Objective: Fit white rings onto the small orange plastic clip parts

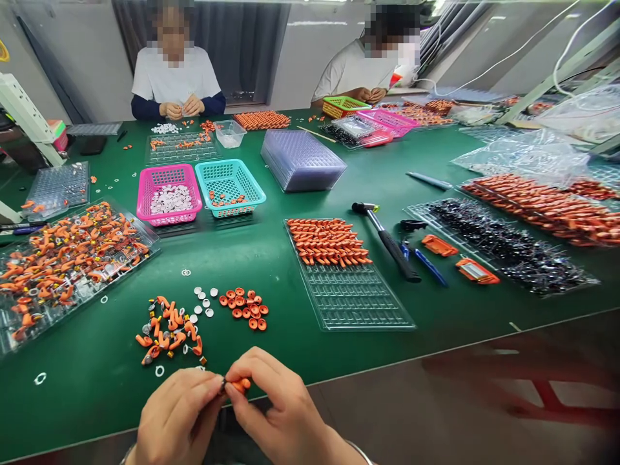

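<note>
Orange part [241, 385] pinched betw. both hands, left hand [177, 413] & right hand [278, 403] closed on it for fitting; loose parts pile [169, 329] just ahead on tabletop [271, 258].

matt green table [271, 258], clear plastic tray [358, 303]

Mostly hidden between the fingertips of the left hand [177, 413] and right hand [278, 403]: a small orange part [241, 385], shape unreadable. Cut off at the bottom edge, both wrists. Left of the hands, cropped by the left edge, a clear tray of orange pieces [62, 258]. Far right of the hands, blurred beyond telling, something red under the table edge [547, 394]. Pixelated, the faces of two people across the table.
</note>
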`<state>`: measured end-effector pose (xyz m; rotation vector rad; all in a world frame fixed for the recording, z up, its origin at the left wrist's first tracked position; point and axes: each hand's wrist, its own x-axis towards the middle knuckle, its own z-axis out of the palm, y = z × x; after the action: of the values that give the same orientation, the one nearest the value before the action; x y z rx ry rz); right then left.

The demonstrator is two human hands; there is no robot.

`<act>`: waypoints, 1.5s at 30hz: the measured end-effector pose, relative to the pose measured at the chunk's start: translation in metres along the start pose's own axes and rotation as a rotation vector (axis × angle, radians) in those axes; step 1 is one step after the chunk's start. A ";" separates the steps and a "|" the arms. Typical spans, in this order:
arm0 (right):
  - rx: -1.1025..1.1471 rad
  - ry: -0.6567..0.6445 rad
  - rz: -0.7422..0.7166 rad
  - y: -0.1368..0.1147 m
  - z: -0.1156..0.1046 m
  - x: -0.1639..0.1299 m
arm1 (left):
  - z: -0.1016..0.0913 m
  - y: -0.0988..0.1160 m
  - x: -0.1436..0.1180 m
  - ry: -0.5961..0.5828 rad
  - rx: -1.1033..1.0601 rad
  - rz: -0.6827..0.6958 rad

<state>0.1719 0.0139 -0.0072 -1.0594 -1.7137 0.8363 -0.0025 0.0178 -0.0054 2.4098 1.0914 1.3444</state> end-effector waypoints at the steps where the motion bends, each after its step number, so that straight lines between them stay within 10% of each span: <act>1: -0.027 0.017 -0.031 0.000 0.001 -0.001 | 0.000 0.000 -0.001 -0.005 0.022 0.015; 14: -0.001 0.180 -0.115 0.000 0.012 -0.007 | 0.002 0.004 -0.003 0.044 -0.007 -0.054; 45: -0.019 0.068 -0.055 -0.004 0.003 0.001 | 0.002 0.004 -0.002 0.031 -0.097 -0.109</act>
<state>0.1674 0.0131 -0.0050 -1.0369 -1.6887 0.7426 0.0004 0.0138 -0.0059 2.2347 1.1203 1.3708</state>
